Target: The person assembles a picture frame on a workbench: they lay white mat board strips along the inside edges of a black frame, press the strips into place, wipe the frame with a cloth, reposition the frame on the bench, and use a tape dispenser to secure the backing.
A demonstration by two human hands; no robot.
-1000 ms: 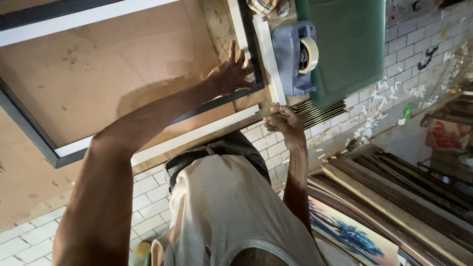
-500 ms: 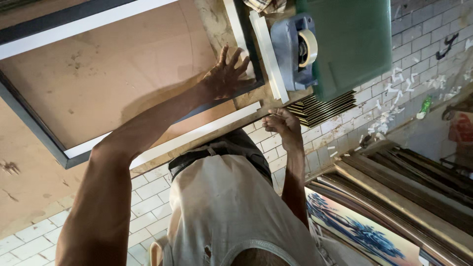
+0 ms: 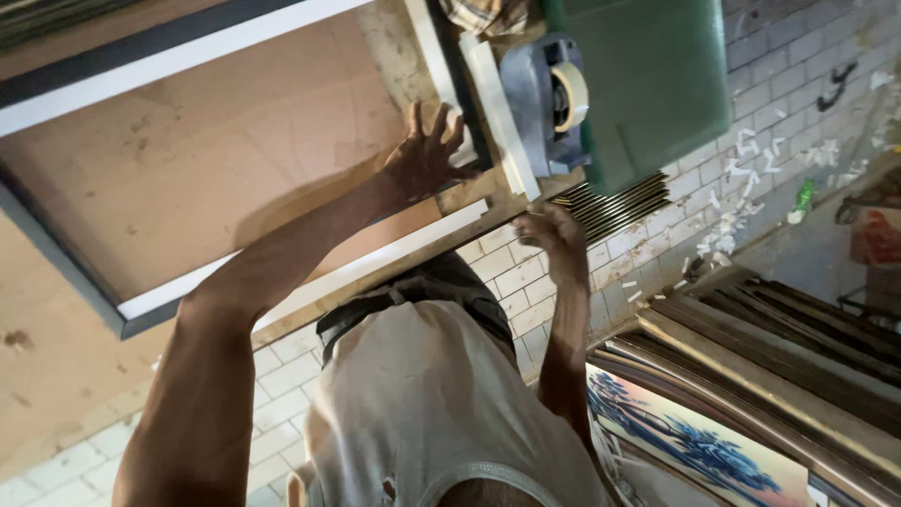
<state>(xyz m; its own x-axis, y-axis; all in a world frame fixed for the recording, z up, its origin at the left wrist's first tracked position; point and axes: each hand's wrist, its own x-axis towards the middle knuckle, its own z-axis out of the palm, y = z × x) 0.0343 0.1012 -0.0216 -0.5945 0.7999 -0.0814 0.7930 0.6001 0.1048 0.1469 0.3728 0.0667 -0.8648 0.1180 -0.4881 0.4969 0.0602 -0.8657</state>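
Splayed left hand (image 3: 424,161) presses flat brown board (image 3: 216,160).

The large brown backing board (image 3: 216,160) looked like matt fibreboard, smooth but faintly stained, and the white and dark grey frame strips (image 3: 178,58) around it had a smooth painted finish. The grey tape dispenser (image 3: 544,99) seemed moulded plastic with a dull sheen, its cream tape roll (image 3: 570,96) slightly glossy, beside a flat green mat (image 3: 652,75) of matt material. The pale wall tiles (image 3: 511,277) looked glazed but grimy, and the worktable's bare wooden edge (image 3: 375,277) was rough and worn.
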